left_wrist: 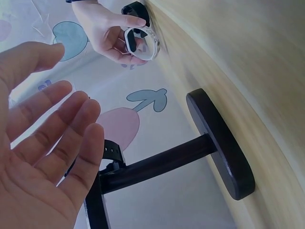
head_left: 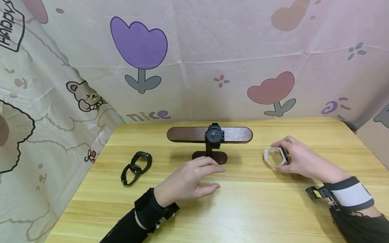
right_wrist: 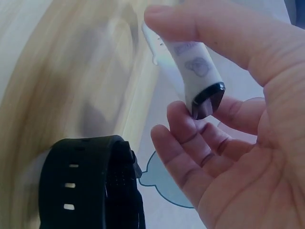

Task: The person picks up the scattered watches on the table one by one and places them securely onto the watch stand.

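Note:
My right hand (head_left: 285, 158) pinches a white-strapped watch (head_left: 274, 157) with a dark face just above the table at the right. In the right wrist view the thumb and fingers (right_wrist: 190, 129) hold the white watch (right_wrist: 195, 71), and a black watch strap (right_wrist: 90, 186) lies on the wood right beside them. My left hand (head_left: 209, 177) is flat and relaxed over the table, holding nothing, just in front of the foot of a dark wooden watch stand (head_left: 237, 134). A black watch (head_left: 214, 135) hangs on the middle of its bar.
Two black watches (head_left: 136, 167) lie together on the left of the wooden table (head_left: 243, 212). Printed cloth walls close off the back and both sides. The stand's round foot (left_wrist: 224, 143) is close to my left hand (left_wrist: 57, 124).

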The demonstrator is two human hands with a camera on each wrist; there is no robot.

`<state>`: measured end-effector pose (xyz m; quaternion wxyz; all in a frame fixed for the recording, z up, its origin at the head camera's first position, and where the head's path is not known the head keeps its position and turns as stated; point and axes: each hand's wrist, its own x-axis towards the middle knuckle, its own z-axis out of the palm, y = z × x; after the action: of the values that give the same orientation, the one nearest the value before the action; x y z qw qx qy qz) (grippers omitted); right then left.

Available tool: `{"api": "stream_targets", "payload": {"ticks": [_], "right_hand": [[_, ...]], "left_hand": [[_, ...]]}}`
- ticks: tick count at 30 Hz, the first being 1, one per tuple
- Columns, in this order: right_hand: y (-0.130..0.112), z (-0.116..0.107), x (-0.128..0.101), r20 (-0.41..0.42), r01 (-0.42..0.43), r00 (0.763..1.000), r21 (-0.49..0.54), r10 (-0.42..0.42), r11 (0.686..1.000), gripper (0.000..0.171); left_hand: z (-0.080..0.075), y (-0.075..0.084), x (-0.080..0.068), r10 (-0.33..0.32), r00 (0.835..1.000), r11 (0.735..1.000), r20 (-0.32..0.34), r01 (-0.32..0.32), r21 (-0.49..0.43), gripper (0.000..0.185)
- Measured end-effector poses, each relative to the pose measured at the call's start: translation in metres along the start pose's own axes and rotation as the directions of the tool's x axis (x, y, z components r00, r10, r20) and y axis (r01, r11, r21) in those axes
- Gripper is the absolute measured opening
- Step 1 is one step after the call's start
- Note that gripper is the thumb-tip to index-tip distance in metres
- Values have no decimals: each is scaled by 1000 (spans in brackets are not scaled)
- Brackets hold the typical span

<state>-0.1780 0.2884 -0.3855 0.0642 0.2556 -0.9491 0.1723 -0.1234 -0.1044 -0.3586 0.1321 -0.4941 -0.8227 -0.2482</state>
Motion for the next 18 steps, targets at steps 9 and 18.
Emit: {"api": "stream_targets", "payload": {"ticks": [9, 18], "right_hand": [[-1, -2, 0, -61, 23, 998, 21, -22, 1000, 73], [-6, -8, 4, -100, 26, 995, 13, -24, 1000, 73]], "left_hand": [[-4, -1, 0, 19, 1000, 1000, -22, -19, 14, 36], [-12, -3, 0, 3, 999, 1000, -53, -3, 11, 38]]}}
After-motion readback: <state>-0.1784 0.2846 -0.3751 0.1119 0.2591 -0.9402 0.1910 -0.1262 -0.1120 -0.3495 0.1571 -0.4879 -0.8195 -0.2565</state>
